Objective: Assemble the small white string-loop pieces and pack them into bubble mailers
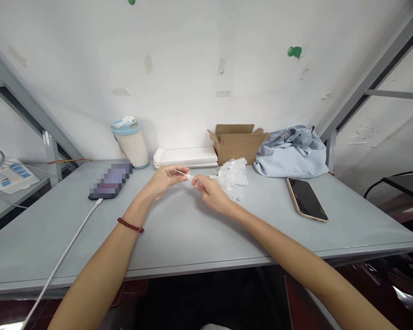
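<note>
My left hand (168, 180) pinches a small white piece with a thin stem (188, 176) between thumb and fingertips. From the other side, my right hand (208, 189) closes its fingers at the near end of that same white piece, so both hands meet at it just above the table. Its exact kind is too small to make out. Right behind my right hand lies a loose pile of translucent white plastic pieces (237, 178), partly covered by the hand. A dark red bead bracelet (131, 225) circles my left wrist.
Along the wall stand a tumbler (132, 144), a stack of flat white boxes (186, 156), an open cardboard box (239, 146) and a bundled blue cloth (292, 153). A phone on a white cable (110, 181) lies left, another phone (307, 200) right, on the grey table (192, 238).
</note>
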The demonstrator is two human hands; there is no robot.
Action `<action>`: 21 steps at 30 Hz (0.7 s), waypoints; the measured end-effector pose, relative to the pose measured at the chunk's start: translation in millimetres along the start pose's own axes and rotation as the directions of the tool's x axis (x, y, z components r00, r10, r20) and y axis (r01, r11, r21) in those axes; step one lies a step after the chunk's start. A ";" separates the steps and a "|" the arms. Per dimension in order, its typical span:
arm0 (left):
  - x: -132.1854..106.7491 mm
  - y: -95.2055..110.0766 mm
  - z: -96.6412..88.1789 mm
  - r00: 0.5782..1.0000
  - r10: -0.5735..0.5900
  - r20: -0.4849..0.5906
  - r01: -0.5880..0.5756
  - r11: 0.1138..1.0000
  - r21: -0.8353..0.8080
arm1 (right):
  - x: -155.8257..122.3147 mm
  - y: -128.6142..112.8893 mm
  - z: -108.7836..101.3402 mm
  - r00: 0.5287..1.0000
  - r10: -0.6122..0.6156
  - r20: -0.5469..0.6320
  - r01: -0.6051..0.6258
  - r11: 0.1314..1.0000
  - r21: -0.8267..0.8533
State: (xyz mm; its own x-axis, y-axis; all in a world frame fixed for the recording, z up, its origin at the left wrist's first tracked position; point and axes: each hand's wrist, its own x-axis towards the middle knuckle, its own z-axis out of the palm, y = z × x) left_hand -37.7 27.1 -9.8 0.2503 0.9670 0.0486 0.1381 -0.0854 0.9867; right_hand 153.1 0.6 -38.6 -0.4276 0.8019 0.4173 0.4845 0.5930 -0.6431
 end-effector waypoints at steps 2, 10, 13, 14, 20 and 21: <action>-0.3 0.4 0.1 0.999 0.029 0.017 -0.029 1.000 -0.003 | 1.1 -1.6 -1.7 0.997 0.082 0.003 -0.082 0.984 0.158; -0.6 1.4 4.2 0.998 0.035 0.044 -0.031 0.996 -0.078 | 6.4 -4.4 -7.1 0.974 0.207 0.091 -0.224 0.830 0.511; -0.6 0.7 4.5 0.998 0.021 0.052 -0.017 0.997 -0.073 | 6.7 -6.3 -8.4 0.959 0.243 0.145 -0.279 0.728 0.627; -0.7 0.5 4.0 0.998 0.023 0.056 -0.019 0.998 -0.068 | 6.6 -7.0 -8.9 0.952 0.257 0.168 -0.301 0.683 0.666; -0.2 0.6 2.1 0.996 0.067 0.052 -0.056 0.981 -0.183 | 5.7 -10.3 -12.4 0.910 0.304 0.283 -0.397 0.438 0.806; 0.1 0.5 3.0 0.996 0.076 0.052 -0.063 0.974 -0.218 | 5.8 -10.8 -12.6 0.909 0.306 0.282 -0.396 0.429 0.812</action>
State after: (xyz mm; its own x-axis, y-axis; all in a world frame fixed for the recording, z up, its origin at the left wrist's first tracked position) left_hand -34.8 26.4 -9.7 0.3097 0.9438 0.1152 -0.0905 -0.0914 0.9917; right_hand 155.1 -0.3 -21.2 -0.4557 0.8901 0.0020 -0.2425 -0.1220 -0.9624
